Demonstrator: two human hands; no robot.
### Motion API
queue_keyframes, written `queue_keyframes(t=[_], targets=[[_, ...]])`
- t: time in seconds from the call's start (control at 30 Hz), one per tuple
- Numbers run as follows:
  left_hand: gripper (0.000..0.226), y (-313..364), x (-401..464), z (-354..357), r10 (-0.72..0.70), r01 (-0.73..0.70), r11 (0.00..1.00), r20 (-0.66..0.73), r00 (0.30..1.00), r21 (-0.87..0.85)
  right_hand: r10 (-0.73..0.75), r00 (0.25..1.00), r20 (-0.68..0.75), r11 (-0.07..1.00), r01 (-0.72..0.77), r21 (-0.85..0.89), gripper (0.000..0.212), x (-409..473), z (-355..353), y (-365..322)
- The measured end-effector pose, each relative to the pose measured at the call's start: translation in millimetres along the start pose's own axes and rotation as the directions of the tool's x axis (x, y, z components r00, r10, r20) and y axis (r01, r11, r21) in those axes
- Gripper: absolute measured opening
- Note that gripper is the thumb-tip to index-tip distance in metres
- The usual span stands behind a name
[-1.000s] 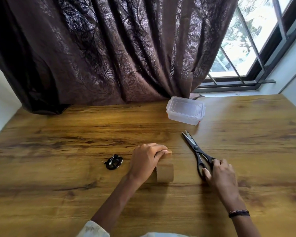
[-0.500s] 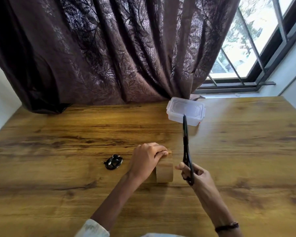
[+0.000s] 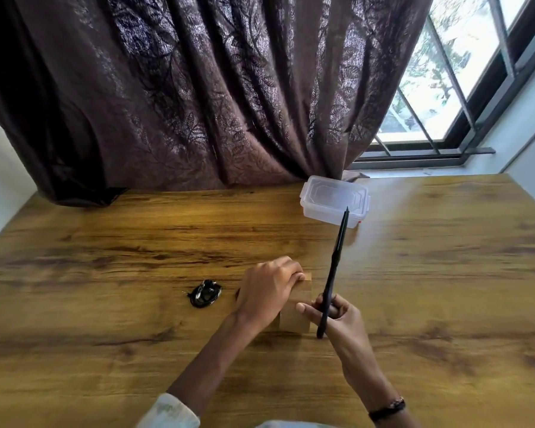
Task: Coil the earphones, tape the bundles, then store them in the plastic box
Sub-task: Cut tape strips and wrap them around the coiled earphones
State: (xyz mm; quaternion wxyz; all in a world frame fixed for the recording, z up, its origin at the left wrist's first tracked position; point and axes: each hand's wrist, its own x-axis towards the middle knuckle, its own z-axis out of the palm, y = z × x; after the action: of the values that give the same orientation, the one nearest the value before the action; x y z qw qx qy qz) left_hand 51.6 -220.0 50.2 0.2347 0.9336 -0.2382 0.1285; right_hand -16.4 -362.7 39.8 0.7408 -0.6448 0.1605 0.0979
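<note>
A coiled bundle of black earphones (image 3: 205, 293) lies on the wooden table (image 3: 105, 350), left of my hands. My left hand (image 3: 267, 290) grips a roll of brown tape (image 3: 295, 316) that stands on edge at the table's middle. My right hand (image 3: 337, 316) holds black scissors (image 3: 334, 273) by the handles, blades pointing up and away, just right of the tape roll. A clear plastic box (image 3: 335, 200) with its lid on sits at the back of the table, beyond the scissor tips.
A dark brown curtain (image 3: 198, 97) hangs behind the table's far edge, touching it beside the box. A window (image 3: 439, 88) lies at the back right. White walls flank the table on both sides.
My right hand lifted the scissors off the table, raised them upright and brought them left beside the tape roll. My left hand stayed on the tape.
</note>
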Motion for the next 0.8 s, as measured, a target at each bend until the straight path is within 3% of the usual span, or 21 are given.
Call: queue_keyframes(t=[0.8], targets=[[0.015,-13,23,-1,0.079,-0.082,0.992,0.037,0.996,0.092,-0.014,1.0,0.009,0.999,0.014,0.037,0.033,-5,-1,4]])
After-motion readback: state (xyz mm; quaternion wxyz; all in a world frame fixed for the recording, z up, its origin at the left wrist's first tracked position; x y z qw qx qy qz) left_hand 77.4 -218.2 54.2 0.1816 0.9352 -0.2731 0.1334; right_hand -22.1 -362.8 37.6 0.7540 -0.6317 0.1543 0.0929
